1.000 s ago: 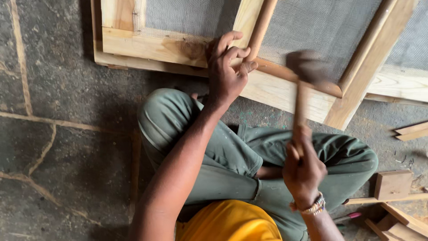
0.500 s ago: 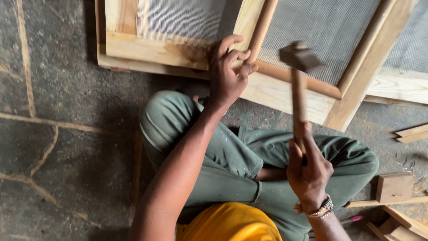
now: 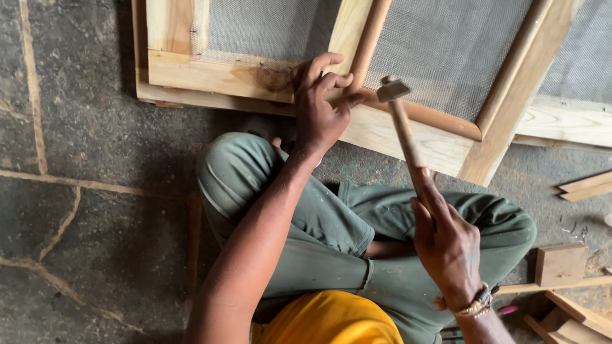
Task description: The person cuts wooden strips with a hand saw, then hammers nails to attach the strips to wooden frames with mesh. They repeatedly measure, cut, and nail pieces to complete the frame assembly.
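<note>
Hammer (image 3: pixel 403 130): wooden handle, dark metal head; head sits up near the rounded trim strip (image 3: pixel 421 114), just beside the left fingertips; whether it touches the wood cannot be told.
Right hand (image 3: pixel 446 245): fingers wrapped shut around the lower end of the hammer handle, index finger stretched up along it; beaded bracelets at the wrist.
Left hand (image 3: pixel 319 105): pressed down on the frame where the trim strips meet, fingers curled and pinched together at the tips; anything held between them is too small to make out.
Wooden frame (image 3: pixel 210 76): pale timber, lies flat on the floor ahead of the knees, filled with grey wire mesh (image 3: pixel 446 51); a knot shows in the rail just left of the left hand.
Posture: person sits cross-legged in green trousers (image 3: pixel 331 229) and a yellow top (image 3: pixel 331 322).
Floor (image 3: pixel 76 191): dark stone slabs with pale joints.
Offcuts: small wooden block (image 3: pixel 561 264) and loose battens (image 3: pixel 583 186) lie to the right, well apart from the frame corner.
</note>
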